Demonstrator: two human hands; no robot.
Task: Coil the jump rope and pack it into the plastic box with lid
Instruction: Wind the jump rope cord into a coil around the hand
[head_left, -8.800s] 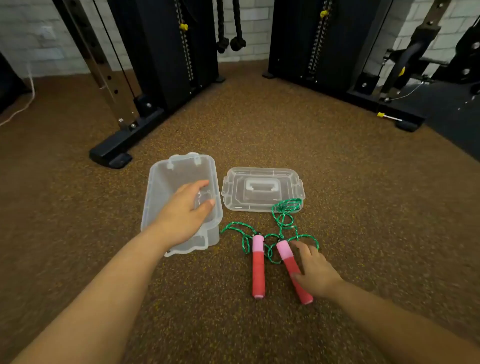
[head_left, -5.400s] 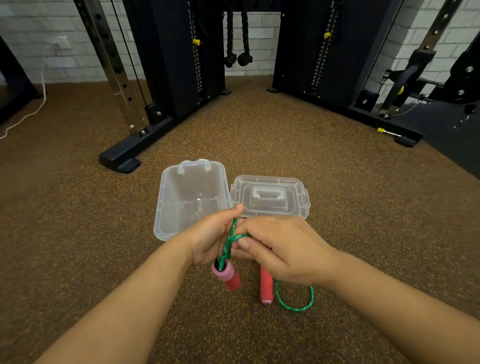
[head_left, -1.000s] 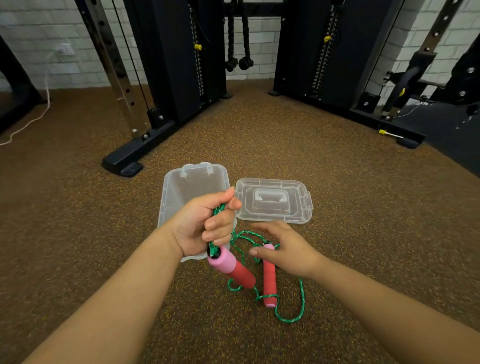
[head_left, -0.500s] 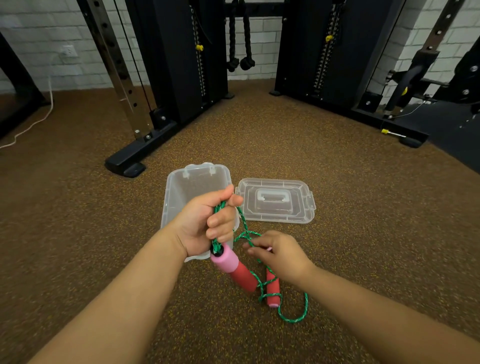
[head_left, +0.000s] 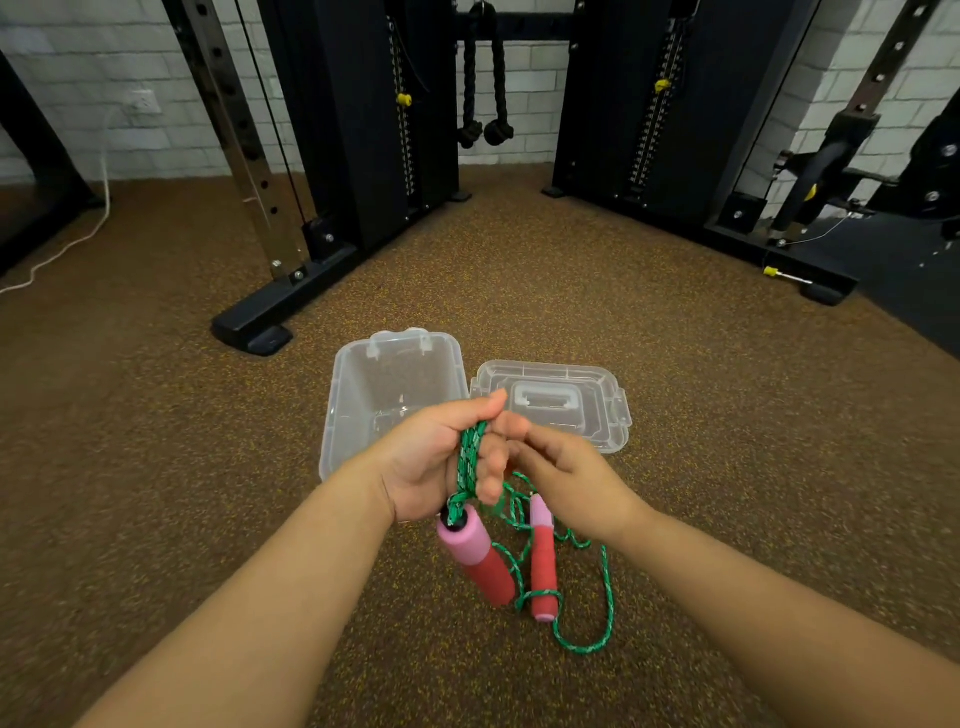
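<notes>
My left hand (head_left: 431, 467) grips several loops of the green jump rope (head_left: 469, 457) in its fist. One pink and red handle (head_left: 475, 558) hangs below that fist. My right hand (head_left: 571, 483) is raised beside the left and pinches a strand of the same rope. The other handle (head_left: 543, 564) lies on the floor with loose rope (head_left: 605, 597) looped around it. The clear plastic box (head_left: 353, 395) stands open just beyond my hands. Its clear lid (head_left: 597, 395) lies flat to the right of the box.
The floor is brown speckled rubber (head_left: 156, 441). A black machine base foot (head_left: 254, 325) sits left of the box. Weight stacks (head_left: 363, 130) and a black frame (head_left: 779, 249) stand behind. A white cable (head_left: 67, 244) trails at far left.
My right hand has lifted from the floor by the second handle up to my left fist, carrying a strand of rope. More rope is gathered in my left hand.
</notes>
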